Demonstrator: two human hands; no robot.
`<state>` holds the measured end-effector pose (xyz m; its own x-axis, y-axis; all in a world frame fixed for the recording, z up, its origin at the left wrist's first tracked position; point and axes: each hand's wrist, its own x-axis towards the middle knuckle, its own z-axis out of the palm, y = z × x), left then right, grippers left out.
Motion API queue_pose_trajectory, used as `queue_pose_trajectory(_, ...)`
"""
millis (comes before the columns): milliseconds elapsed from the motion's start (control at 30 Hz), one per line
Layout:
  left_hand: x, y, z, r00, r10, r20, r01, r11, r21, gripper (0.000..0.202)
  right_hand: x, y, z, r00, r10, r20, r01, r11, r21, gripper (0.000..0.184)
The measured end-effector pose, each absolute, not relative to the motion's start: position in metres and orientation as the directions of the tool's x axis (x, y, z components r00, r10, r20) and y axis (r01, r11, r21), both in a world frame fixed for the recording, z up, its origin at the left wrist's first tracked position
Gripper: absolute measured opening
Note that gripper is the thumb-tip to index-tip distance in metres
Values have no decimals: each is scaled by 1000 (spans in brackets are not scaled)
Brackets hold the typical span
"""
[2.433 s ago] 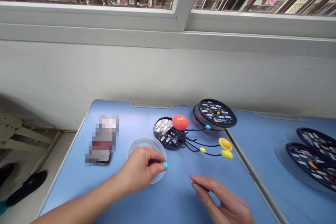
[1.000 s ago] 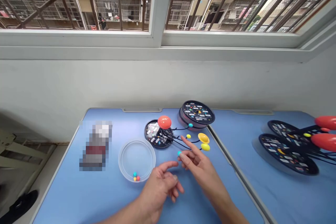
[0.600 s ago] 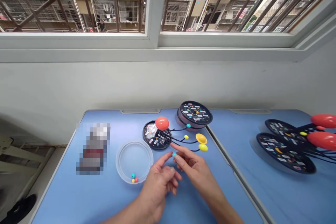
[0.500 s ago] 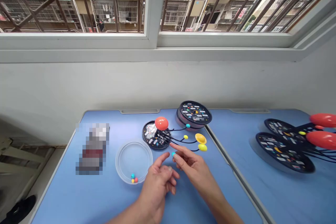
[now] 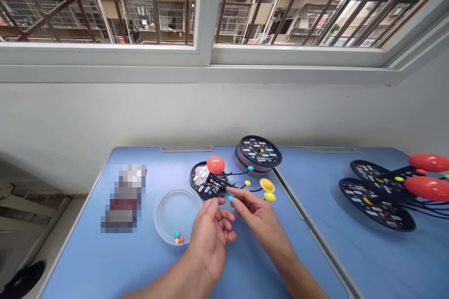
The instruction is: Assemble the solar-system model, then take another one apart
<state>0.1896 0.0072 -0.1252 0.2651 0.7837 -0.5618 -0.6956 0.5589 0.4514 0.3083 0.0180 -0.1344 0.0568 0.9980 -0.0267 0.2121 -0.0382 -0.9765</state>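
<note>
A small blue bead (image 5: 230, 198) is pinched between the thumb and index finger of my right hand (image 5: 257, 212). That index finger reaches to the black rods of a solar-system model. My left hand (image 5: 212, 231) is just left of it, palm turned up, fingers loosely curled and apart, with nothing visible in them. Behind both hands, the model has a round black printed base (image 5: 201, 175) and a red ball (image 5: 215, 165). Its rods carry a blue ball (image 5: 250, 168), a small yellow ball (image 5: 247, 183), a yellow ringed planet (image 5: 267, 185) and a yellow-green ball (image 5: 269, 197).
A clear round dish (image 5: 161, 203) beside my left hand holds several small coloured beads (image 5: 177, 234). Stacked black printed discs (image 5: 260, 150) stand at the back. Two more models with red balls (image 5: 426, 188) lie right. A pixelated object (image 5: 124, 198) lies left on the blue table (image 5: 101, 261).
My right hand has moved slightly up and left with the blue bead, towards the rods. My left hand has risen and its thumb and index finger have come closer together.
</note>
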Motion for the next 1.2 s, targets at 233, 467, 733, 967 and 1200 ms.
queue_pose_trajectory(233,194,9,-128,344,749,-567,-766,573,292,24,309,15,-133,102,991,-87,89,-97,-991,32)
queue_pose_trajectory(467,197,18,-130,436,679,-591,-819,571,52,38,314,19,-144,174,974,-147,174,-178,-969,37)
queue_pose_trajectory(733,195,20,-130,475,653,-590,-804,595,12,38,311,28,-149,256,953,-164,164,-210,-964,47)
queue_pose_trajectory(967,198,26,-129,518,637,-571,-794,607,-43,45,315,10,-149,321,928,-189,58,-218,-974,40)
queue_pose_trajectory(1200,199,30,-130,466,654,-596,-800,599,32,35,321,5,-144,247,939,-238,-131,-211,-969,31)
